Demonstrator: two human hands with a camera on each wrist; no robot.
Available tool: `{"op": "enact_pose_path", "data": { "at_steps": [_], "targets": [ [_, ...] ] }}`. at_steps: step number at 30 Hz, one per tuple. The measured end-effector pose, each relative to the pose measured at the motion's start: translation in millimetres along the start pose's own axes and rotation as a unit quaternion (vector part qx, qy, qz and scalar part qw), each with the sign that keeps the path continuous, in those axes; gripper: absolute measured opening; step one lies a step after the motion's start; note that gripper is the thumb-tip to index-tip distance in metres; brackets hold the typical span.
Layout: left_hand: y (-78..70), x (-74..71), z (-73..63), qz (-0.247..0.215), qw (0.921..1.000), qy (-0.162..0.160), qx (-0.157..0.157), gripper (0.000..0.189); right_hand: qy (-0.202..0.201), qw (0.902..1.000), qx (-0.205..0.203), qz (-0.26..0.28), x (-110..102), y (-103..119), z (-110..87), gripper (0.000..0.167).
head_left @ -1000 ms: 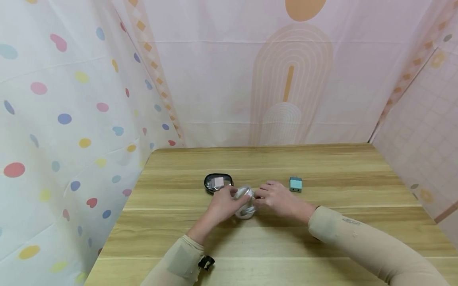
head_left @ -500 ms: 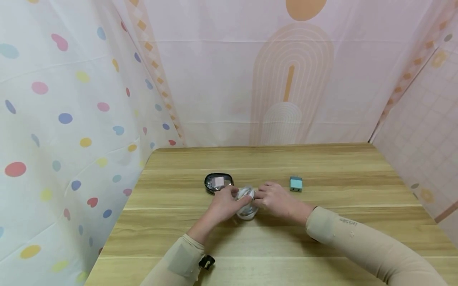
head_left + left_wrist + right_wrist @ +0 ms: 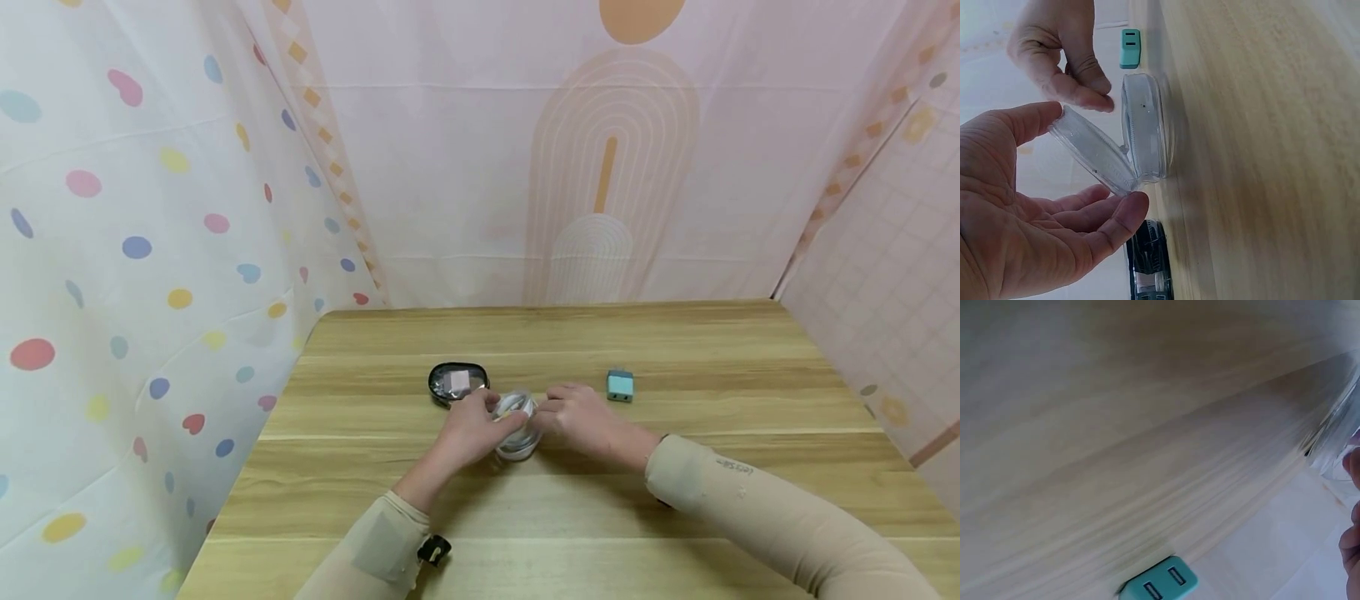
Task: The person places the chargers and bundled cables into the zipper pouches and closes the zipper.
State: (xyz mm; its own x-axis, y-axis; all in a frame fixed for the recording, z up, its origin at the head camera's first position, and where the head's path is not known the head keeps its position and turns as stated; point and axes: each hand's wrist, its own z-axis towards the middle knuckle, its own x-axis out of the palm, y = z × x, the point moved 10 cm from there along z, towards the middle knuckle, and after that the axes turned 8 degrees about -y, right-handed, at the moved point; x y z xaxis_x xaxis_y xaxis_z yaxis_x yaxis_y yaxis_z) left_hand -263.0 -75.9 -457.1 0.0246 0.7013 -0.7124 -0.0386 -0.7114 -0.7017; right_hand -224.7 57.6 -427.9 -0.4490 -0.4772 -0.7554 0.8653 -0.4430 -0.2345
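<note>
My left hand point(image 3: 471, 429) grips a clear plastic zip case point(image 3: 1142, 128) with a whitish zip band. Its thumb is on the upper rim of one half and its fingers are near the hinge. The two halves stand spread in a V in the left wrist view. My right hand point(image 3: 581, 417) is at the case's right side, thumb and forefinger close together beside the opening, other fingers curled. I cannot tell whether they pinch anything. A black-rimmed oval case point(image 3: 459, 382) with a clear top and a pale pinkish square inside lies just behind my left hand.
A turquoise two-slot plug adapter point(image 3: 620, 386) sits on the wooden table point(image 3: 675, 500), right of my right hand. Patterned curtains point(image 3: 435, 167) hang behind the table and at both sides. A small black device point(image 3: 433, 550) is on the left sleeve.
The clear case has turned slightly and its halves look further apart. My right hand has shifted a little at its rim; the left keeps its grip. The black-rimmed case and adapter stay put.
</note>
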Motion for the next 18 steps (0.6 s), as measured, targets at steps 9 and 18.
{"op": "enact_pose_path", "data": {
  "at_steps": [9, 18],
  "targets": [
    [-5.7, 1.8, -2.5, 0.017, 0.9997, -0.004, 0.019, 0.070, -0.013, 0.9975, 0.062, -0.031, -4.0, -21.8, -7.1, 0.019],
    [-10.6, 8.9, -2.6, 0.062, 0.9968, 0.001, 0.052, 0.074, 0.014, 0.9947, 0.097, -0.032, -1.6, -29.7, -12.8, 0.016]
  ]
}}
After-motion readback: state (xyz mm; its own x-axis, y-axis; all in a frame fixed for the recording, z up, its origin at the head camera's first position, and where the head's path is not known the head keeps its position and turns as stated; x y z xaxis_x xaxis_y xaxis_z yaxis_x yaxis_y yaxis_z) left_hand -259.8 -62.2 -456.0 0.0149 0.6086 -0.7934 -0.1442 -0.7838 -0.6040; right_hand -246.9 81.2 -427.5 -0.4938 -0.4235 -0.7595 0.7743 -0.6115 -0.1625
